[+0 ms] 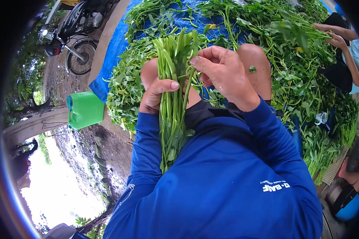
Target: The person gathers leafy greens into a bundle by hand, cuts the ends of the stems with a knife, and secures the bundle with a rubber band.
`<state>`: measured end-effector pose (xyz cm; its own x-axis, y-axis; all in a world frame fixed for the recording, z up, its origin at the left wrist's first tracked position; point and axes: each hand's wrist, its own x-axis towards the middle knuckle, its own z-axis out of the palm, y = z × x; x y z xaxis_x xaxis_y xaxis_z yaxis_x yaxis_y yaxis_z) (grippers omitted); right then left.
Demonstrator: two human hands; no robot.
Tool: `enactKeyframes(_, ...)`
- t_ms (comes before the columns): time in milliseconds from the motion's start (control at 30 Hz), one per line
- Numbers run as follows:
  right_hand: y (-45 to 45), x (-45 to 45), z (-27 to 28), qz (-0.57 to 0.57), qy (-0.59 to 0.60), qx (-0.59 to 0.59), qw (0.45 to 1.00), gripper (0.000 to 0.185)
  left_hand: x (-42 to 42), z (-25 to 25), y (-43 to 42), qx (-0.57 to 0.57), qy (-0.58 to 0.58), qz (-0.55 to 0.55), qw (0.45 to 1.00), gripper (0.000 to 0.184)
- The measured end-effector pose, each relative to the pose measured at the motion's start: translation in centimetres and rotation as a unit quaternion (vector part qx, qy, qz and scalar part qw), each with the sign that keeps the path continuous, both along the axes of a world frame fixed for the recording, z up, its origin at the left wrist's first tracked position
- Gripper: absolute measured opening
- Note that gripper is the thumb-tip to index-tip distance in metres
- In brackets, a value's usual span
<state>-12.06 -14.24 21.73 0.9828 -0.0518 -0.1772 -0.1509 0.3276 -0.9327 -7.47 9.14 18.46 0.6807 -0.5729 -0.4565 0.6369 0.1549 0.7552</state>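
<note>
A bundle of long green leafy stems (171,107) stands upright in my left hand (159,93), whose thumb lies across the front of it. The cut-looking stem ends are at the top and the lower part rests against my blue sleeve and shirt. At the bundle's upper right side, my right hand (223,73) pinches thumb and forefinger together at a thin stem or leaf. Around my knees, loose greens (127,87) are spread in a thick layer over a blue tarp (117,59).
A green jerrycan (85,110) stands left of the tarp, and a motorcycle (81,55) is beyond it. At the upper right, another person's hands (337,38) hold a bunch of greens. Further people sit at the right edge. Bundled stems (317,165) lie at the lower right.
</note>
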Motion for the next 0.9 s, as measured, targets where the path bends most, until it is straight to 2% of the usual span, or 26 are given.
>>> enactKeyframes(67,0.6,-0.3,0.0,-0.016,-0.053,0.022,0.998,0.025,0.1,-0.3,0.2,-0.001,0.02,0.002,1.0,0.062)
enactKeyframes(167,1.1,0.5,-0.2,-0.016,-0.074,-0.046,0.996,0.026,-0.2,0.3,-0.3,0.001,0.015,-0.014,1.0,0.062)
enactKeyframes(267,1.6,2.6,-2.3,-0.055,-0.119,-0.223,0.966,0.033,-0.9,2.3,-1.5,0.057,0.0,-0.017,0.998,0.059)
enactKeyframes(300,0.7,3.0,-2.1,-0.014,-0.086,-0.288,0.954,0.052,-0.7,1.7,-0.8,0.049,-0.003,-0.014,0.999,0.054)
enactKeyframes(333,0.4,2.9,-2.0,-0.028,-0.053,-0.183,0.981,0.058,-0.5,2.2,-0.7,0.041,-0.022,-0.003,0.999,0.052)
enactKeyframes(400,0.0,2.1,-1.9,-0.038,0.017,0.028,0.999,0.074,-1.1,3.0,-0.6,0.022,-0.057,0.03,0.998,0.048)
enactKeyframes(433,-0.9,2.0,-1.6,0.053,0.034,0.133,0.989,0.11,-1.3,3.3,-0.9,0.007,-0.05,0.005,0.999,0.05)
enactKeyframes(500,0.1,3.7,-1.0,0.116,-0.081,0.159,0.977,0.117,-1.5,3.2,-2.0,-0.034,-0.031,-0.075,0.996,0.053)
enactKeyframes(533,1.0,4.6,0.3,0.152,-0.138,0.171,0.964,0.121,-1.2,2.7,-2.5,-0.098,-0.01,-0.11,0.989,0.056)
enactKeyframes(567,1.5,4.9,1.9,0.116,-0.112,0.17,0.972,0.112,-0.9,2.2,-3.0,-0.158,0.014,-0.148,0.976,0.06)
enactKeyframes(667,3.7,6.0,2.8,0.115,-0.167,0.128,0.971,0.098,0.8,3.4,-0.7,-0.116,-0.005,-0.177,0.977,0.071)
enactKeyframes(700,4.5,6.1,3.7,0.098,-0.17,0.104,0.975,0.086,0.8,4.4,-0.1,-0.096,-0.013,-0.192,0.976,0.084)
enactKeyframes(800,6.6,8.3,4.7,0.073,-0.201,0.137,0.967,0.088,2.3,8.1,2.6,0.059,-0.231,-0.145,0.96,0.092)
enactKeyframes(833,7.5,8.5,5.8,0.02,-0.231,0.122,0.965,0.068,0.3,10.5,2.0,-0.032,-0.247,-0.046,0.967,0.093)
enactKeyframes(900,8.2,9.9,8.4,0.066,-0.248,0.151,0.955,0.058,-0.9,13.2,0.1,0.211,-0.397,0.013,0.893,0.086)
